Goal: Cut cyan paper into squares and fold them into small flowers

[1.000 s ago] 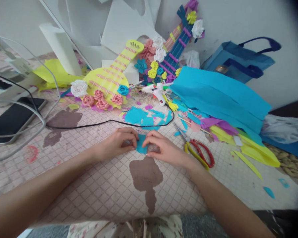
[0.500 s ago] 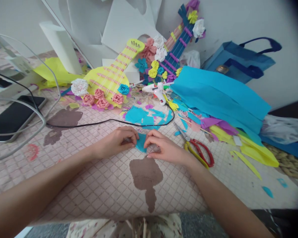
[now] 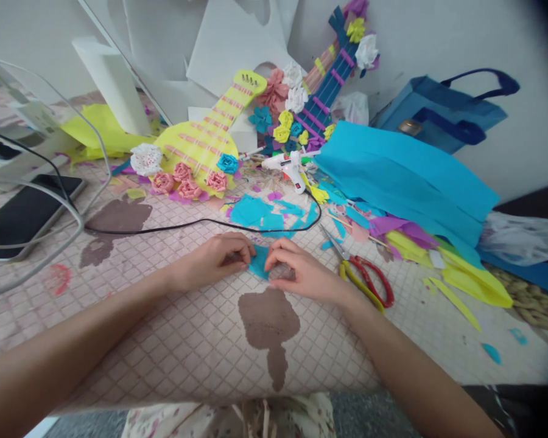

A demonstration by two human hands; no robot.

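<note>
A small piece of blue crepe paper [image 3: 259, 265] lies between my two hands, low over the quilted table cover [image 3: 201, 340]. My left hand [image 3: 217, 261] pinches its left edge with curled fingers. At its right edge my right hand [image 3: 299, 271] grips the paper, thumb and fingers bent toward each other. Both hands partly hide the piece. Red-and-yellow-handled scissors [image 3: 365, 277] rest just right of my right hand, blades partly spread. Beyond the hands are blue paper scraps [image 3: 251, 211] and a white glue gun [image 3: 288, 167].
A black cord [image 3: 201, 222] crosses behind my hands. A yellow paper guitar [image 3: 198, 143] and a blue one [image 3: 324, 97] with paper flowers stand at the back. Large blue paper [image 3: 406, 176] lies right, near a blue bag [image 3: 447, 115]. A phone [image 3: 27, 216] lies left.
The blue crepe paper has tilted slightly and shows a little less between my fingers. Both hands keep nearly the same place, with small finger shifts.
</note>
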